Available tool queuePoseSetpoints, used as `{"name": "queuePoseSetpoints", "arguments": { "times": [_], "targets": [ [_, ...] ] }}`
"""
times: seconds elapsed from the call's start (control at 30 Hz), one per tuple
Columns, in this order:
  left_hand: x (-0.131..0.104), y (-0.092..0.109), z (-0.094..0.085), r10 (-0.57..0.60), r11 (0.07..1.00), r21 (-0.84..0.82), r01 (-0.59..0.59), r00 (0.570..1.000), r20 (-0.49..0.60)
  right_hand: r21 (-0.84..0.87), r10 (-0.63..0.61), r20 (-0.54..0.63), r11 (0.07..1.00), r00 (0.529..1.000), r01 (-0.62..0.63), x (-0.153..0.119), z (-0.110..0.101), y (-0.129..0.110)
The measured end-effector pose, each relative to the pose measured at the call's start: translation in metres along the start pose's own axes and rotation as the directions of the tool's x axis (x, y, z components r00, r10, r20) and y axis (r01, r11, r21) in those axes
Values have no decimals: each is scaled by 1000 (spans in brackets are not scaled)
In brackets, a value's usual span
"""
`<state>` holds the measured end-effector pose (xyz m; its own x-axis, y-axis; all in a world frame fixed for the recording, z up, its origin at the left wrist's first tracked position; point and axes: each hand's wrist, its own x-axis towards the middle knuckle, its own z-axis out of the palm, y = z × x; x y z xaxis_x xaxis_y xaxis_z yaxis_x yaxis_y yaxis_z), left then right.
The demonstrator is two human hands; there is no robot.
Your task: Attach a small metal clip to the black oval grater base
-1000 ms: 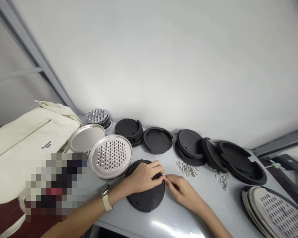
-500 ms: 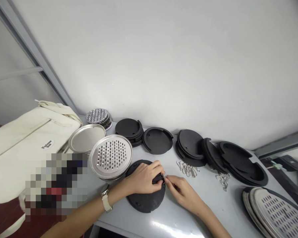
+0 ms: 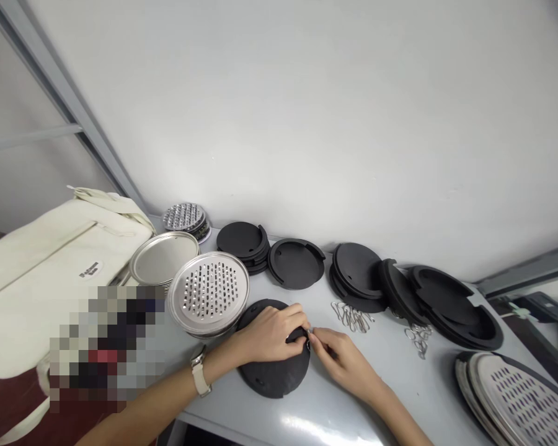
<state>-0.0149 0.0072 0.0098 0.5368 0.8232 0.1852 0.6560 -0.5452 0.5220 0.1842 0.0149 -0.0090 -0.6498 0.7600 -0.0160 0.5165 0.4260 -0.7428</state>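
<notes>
A round black disc point(image 3: 279, 379) lies near the table's front edge, partly covered by my left hand point(image 3: 274, 331). My left fingers are closed on a dark part at the disc's right side. A small metal clip point(image 3: 308, 337) sits at that side, its shape mostly hidden by fingertips. My right hand point(image 3: 341, 356) pinches this clip, its fingertips almost touching those of my left hand. Behind my right hand lies a pile of metal clips point(image 3: 352, 316), with a smaller pile of clips and rings point(image 3: 418, 338) farther right.
Perforated metal discs point(image 3: 209, 294) and plain metal discs point(image 3: 164, 258) are stacked on the left, beside a cream bag point(image 3: 65, 266). Black discs point(image 3: 296, 264) line the wall. Larger slotted discs point(image 3: 530, 396) stand at the right front.
My fingers have shifted very slightly around the metal clip, which shows less now. The view has moved a little; the other objects stay in place.
</notes>
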Motion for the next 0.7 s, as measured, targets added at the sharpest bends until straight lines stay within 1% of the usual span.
{"name": "queuePoseSetpoints", "arguments": {
  "times": [0.37,0.7],
  "targets": [
    [0,-1,-2,22,1000,0,-22,1000,13,-21,-18,-13,1000,1000,18,0,3,4],
    [0,-2,-2,28,999,20,-29,999,26,-42,-83,-61,996,995,81,0,7,9]
  ]
}}
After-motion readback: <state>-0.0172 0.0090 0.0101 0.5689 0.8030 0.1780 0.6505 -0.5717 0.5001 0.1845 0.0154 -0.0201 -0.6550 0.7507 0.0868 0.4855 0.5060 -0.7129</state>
